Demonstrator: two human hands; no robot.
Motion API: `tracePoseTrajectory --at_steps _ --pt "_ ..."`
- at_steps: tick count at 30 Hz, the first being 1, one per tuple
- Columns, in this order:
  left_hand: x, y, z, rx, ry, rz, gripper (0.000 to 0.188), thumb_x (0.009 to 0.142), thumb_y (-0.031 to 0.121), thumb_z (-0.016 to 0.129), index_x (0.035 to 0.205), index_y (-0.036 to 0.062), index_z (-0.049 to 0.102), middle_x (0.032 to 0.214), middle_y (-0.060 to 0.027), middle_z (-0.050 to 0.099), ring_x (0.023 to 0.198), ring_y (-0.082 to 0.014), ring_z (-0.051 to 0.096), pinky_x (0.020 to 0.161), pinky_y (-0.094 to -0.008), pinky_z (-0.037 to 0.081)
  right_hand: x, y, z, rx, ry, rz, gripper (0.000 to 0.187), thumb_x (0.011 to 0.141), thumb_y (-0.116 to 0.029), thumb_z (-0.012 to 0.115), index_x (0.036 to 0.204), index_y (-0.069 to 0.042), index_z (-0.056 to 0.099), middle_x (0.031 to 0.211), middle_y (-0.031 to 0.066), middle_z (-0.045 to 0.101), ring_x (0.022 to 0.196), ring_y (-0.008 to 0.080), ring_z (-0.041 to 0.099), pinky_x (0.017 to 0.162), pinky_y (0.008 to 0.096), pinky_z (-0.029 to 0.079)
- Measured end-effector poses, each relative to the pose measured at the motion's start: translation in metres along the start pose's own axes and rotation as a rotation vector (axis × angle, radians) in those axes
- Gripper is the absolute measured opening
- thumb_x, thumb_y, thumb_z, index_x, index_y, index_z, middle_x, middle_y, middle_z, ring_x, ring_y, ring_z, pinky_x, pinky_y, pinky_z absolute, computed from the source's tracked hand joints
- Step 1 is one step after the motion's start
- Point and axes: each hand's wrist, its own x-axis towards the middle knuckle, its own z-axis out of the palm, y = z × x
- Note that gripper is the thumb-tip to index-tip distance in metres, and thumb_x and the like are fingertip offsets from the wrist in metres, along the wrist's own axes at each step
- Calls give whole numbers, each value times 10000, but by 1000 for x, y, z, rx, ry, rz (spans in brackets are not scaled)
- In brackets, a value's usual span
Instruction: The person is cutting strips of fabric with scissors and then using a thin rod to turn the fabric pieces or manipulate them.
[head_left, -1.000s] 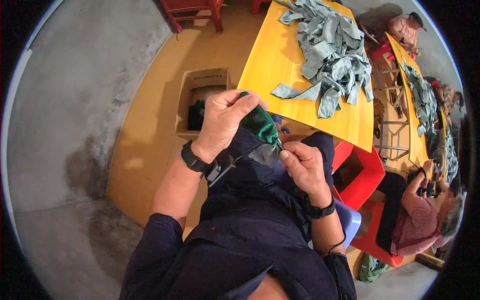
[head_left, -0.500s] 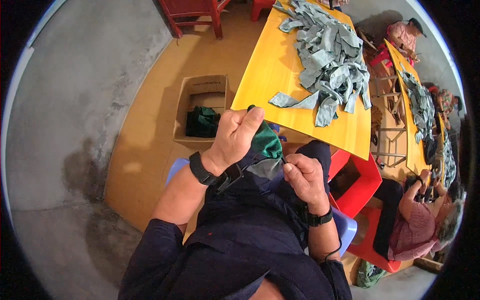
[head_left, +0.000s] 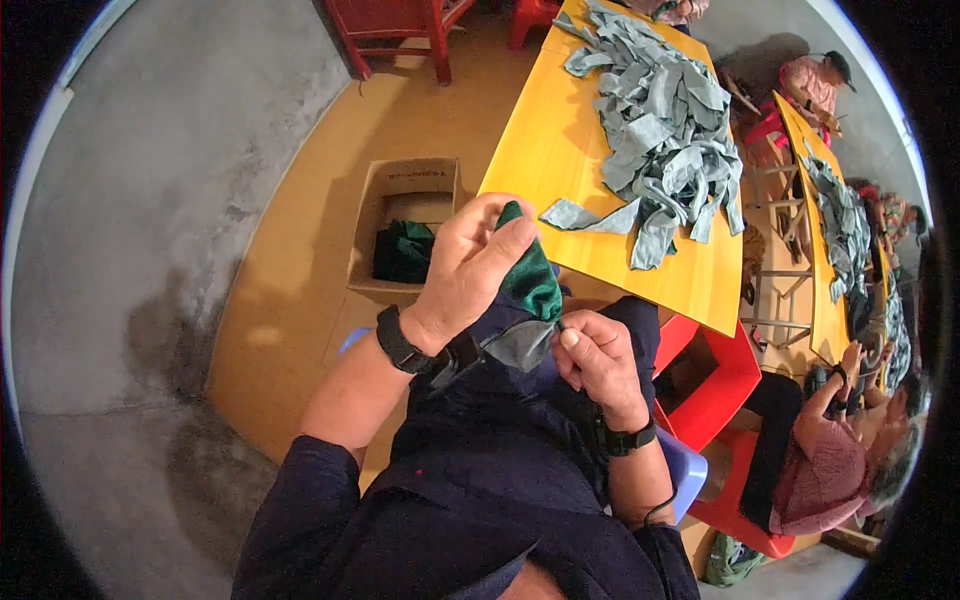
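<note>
A strip of dark green velvet cloth (head_left: pixel 530 280) with a grey reverse side hangs between my hands, above my lap. My left hand (head_left: pixel 468 265) grips its upper part, thumb pressed over the cloth and the pointed green tip showing past it. At the lower right edge, where the grey side (head_left: pixel 522 348) folds out, my right hand (head_left: pixel 600 365) pinches the cloth with thumb and forefinger. A small dark bit shows at the right fingertips; what it is I cannot make out.
Ahead stands a yellow table (head_left: pixel 530 150) heaped with grey-green cloth strips (head_left: pixel 665 120). A cardboard box (head_left: pixel 455 215) holding dark green cloth (head_left: pixel 403 250) is on the floor at left. Red chairs (head_left: pixel 735 370) stand at right, where other people sit by further tables (head_left: pixel 820 290).
My left hand has loosened from a fist and turned, baring more of the green tip. The right hand has moved slightly left and down along the cloth's edge.
</note>
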Motion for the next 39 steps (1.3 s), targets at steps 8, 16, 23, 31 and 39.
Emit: tracePoseTrajectory --at_steps 8,16,23,31,39 --pt "-3 -13 -9 -34 114 28 243 963 198 625 919 -38 661 741 36 594 666 -29 488 602 -207 425 0 0 -1 -159 58 -8 194 994 -176 550 895 -16 600 640 -15 534 505 65 441 456 223 341" --pt "-3 -21 -14 117 59 28 343 980 227 595 731 -10 596 619 40 519 576 -32 424 499 -242 349 1 -1 7 -426 95 -158 200 988 -171 553 874 -13 595 632 -11 542 509 99 472 492 245 390" --pt "-9 -18 -8 213 25 77 341 994 250 566 718 52 547 604 79 450 548 -16 410 464 -231 322 -5 2 23 178 87 112 194 993 -192 540 921 -23 600 635 13 541 440 73 418 406 219 332" --pt "3 -2 -6 -141 121 -67 229 980 236 593 1003 22 671 741 88 524 675 -13 445 584 -192 371 2 -17 13 -115 71 10 201 989 -182 553 878 -20 593 642 -17 522 498 54 422 445 211 329" --pt "7 -11 -31 47 14 19 227 972 151 596 1126 -8 649 938 9 655 826 -50 594 761 -211 489 0 -20 12 -266 70 5 204 985 -167 557 863 -10 602 650 -23 539 557 60 462 496 224 363"
